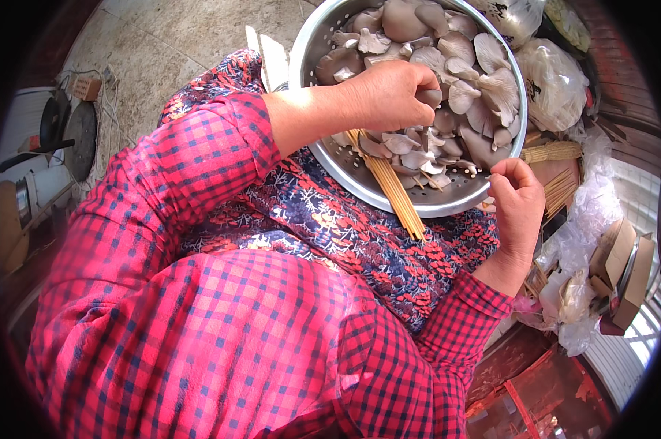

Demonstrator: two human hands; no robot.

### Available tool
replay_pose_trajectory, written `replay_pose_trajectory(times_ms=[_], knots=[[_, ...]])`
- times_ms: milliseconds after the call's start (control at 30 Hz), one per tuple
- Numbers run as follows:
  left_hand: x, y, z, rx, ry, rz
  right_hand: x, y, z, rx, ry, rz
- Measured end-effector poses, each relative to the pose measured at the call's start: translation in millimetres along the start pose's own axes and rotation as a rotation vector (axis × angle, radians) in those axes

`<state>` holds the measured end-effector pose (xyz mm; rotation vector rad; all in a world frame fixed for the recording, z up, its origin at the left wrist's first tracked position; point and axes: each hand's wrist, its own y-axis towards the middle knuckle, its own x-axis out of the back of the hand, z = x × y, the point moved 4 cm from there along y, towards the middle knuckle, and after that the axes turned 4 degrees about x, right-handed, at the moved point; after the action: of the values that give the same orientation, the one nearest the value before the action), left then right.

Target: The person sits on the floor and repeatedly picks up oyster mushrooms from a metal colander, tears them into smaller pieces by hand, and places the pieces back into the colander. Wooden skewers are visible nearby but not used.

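A perforated metal colander (358, 184) full of grey oyster mushrooms (457, 49) rests against my lap. My left hand (393, 99) reaches over it from the left, its fingers closed on a piece of oyster mushroom (429, 97). Over the colander's near right rim is my right hand (517, 200), thumb and forefinger pinched together. Whether something small sits between those fingertips is too fine to tell. A bundle of thin bamboo skewers (391, 189) leans across the near rim, its upper ends among the mushrooms and partly hidden under my left forearm.
Clear plastic bags (553, 82) stand right of the colander. Further right lie more skewers (561, 192), crumpled plastic film (586, 214) and a cardboard box (629, 274). On the left floor are a brick (87, 88), cables (111, 104) and a dark round lid (82, 140).
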<state>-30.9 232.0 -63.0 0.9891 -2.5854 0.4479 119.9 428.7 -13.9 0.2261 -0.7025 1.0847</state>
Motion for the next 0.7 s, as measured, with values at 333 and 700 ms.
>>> replay_pose_trajectory(times_ms=[333,700], knots=[[-3.0,-0.5,0.1,-0.012,0.008,0.022,37.0,8.1,-33.1,-0.005,-0.536,-0.194],[-8.9,-1.6,2.3,-0.002,0.031,0.055,-17.0,7.4,0.3,0.213,-0.481,-0.057]])
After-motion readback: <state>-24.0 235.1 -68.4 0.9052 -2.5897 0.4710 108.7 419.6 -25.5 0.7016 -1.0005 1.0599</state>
